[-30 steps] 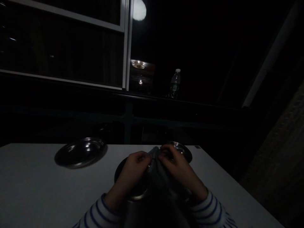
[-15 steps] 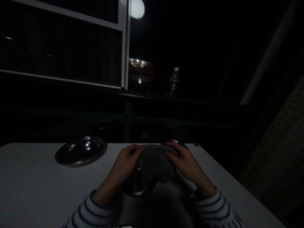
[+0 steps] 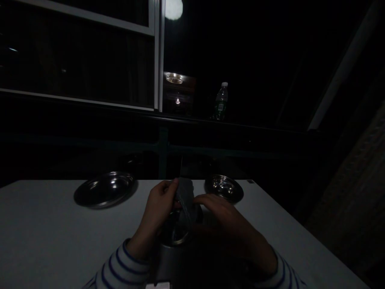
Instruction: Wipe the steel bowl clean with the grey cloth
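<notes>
A dark grey cloth (image 3: 185,196), gathered into a narrow fold, is held up over the near part of the white table. My left hand (image 3: 161,202) pinches its upper left edge between thumb and fingers. On the other side, my right hand (image 3: 221,212) has its fingers bent against the cloth's right edge; its thumb and lower part are lost in shadow. Directly beneath the cloth stands a shiny metal bowl (image 3: 174,239), partly covered by the cloth and my hands.
A wide metal dish (image 3: 104,190) sits at the table's back left, and a smaller metal bowl (image 3: 224,188) at its back right. The white table (image 3: 48,233) ends at a dark window sill carrying a plastic bottle (image 3: 221,102). A pale object (image 3: 158,285) shows at the bottom edge.
The cloth was spread wide between both hands and is now folded narrow. My right hand has moved left toward my left hand, uncovering the small bowl at the back right.
</notes>
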Tool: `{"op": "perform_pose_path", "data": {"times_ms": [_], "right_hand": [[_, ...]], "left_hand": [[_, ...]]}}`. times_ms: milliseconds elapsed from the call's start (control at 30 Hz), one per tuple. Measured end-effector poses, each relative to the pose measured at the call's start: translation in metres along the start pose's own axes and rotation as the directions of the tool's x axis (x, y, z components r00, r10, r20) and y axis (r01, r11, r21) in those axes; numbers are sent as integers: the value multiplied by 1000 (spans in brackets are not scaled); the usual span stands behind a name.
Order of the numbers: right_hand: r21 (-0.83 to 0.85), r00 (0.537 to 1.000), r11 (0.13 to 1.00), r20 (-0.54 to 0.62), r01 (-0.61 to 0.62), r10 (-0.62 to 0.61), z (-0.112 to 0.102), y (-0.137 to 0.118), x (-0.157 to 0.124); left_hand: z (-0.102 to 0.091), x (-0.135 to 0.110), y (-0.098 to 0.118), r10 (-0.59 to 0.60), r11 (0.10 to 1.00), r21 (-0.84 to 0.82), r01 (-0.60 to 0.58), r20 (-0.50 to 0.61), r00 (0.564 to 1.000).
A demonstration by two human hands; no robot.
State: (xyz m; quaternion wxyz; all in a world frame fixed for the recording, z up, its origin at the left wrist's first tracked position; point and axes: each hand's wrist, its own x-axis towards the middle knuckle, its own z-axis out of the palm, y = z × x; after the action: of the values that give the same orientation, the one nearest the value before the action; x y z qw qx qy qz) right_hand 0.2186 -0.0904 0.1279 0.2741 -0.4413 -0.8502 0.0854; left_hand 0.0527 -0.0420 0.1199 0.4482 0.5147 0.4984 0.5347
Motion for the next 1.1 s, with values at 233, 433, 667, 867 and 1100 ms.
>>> {"op": "perform_pose_path", "data": {"times_ms": [233,433,667,867,1100], "right_hand": [[-3,999,999,0,-48,48,8,0,2],[243,973,959,-136,-148,185,9,4,6],[322,951,929,-181,-182,249,8,14,8],[325,933,921,-211,-214,291,-11,25,5],[216,887,928,-293,-302,357,-39,49,-6]], "left_hand": [[1,-1,-3,-56,990,-126,61,48,997],[7,-9,2,-43,972,-212,104,273,961],[8,-12,0,-12,980,-180,82,359,933],[-3,-8,5,34,991,122,-62,220,975],[-11,-4,9,135,946,261,-194,227,964]]}}
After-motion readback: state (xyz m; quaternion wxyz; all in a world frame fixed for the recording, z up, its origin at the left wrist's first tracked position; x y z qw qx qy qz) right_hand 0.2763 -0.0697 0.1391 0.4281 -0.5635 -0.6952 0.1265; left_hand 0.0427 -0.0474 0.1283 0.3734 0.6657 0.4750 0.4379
